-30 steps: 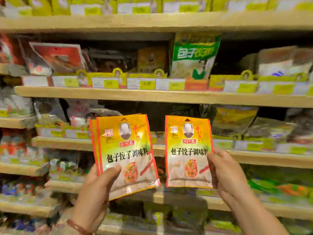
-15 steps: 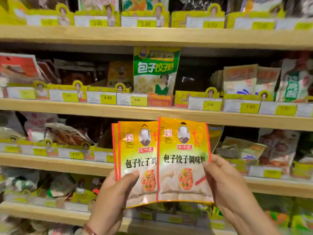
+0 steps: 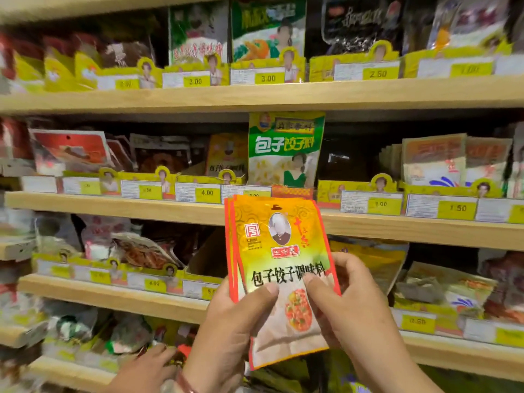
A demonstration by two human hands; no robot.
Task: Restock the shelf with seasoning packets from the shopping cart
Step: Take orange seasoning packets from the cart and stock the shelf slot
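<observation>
A stack of orange-yellow seasoning packets (image 3: 280,239) with red edges is upright in front of the shelves, at centre. My left hand (image 3: 235,321) grips the stack's lower left, thumb across the front. My right hand (image 3: 348,304) pinches the lower right edge, thumb on the front and fingers behind. A similar yellow packet (image 3: 226,154) stands on the middle wooden shelf (image 3: 141,207), just left of a tall green packet (image 3: 285,148). The shopping cart is out of view.
Several wooden shelves hold rows of packets behind yellow price tags (image 3: 207,192). A dark gap (image 3: 348,160) lies right of the green packet. Another person's hand (image 3: 147,367) reaches in at the bottom left near the lower shelf.
The two packet groups, held apart a second ago, have come together into one overlapping stack held by both hands. The view has shifted up and closer to the shelves.
</observation>
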